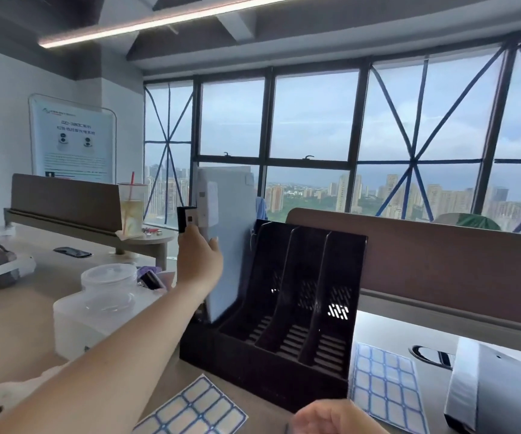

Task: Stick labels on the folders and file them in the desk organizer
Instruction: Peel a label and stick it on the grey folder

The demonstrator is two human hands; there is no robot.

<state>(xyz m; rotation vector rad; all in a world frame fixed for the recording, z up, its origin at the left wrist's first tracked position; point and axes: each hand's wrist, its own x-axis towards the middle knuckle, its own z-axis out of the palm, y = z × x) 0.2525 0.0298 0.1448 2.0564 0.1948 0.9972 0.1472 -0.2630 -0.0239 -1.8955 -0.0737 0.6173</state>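
A pale grey-blue folder (229, 233) stands upright in the leftmost slot of the black desk organizer (312, 311). My left hand (199, 256) grips the folder's left edge, thumb on its front face. A small white label shows near the top of that edge. The organizer's other slots hold nothing. Two sheets of blue-bordered labels lie flat: one sheet (195, 411) in front of the organizer, the other (386, 388) to its right. Only the top of my right hand (331, 418) shows at the bottom edge, and its fingers are hidden.
Another grey folder (500, 399) lies at the right. A clear plastic jar (102, 305) stands left of the organizer, a drink cup (132, 211) and a dark phone (72, 252) farther back. A brown desk divider (440, 264) runs behind the organizer.
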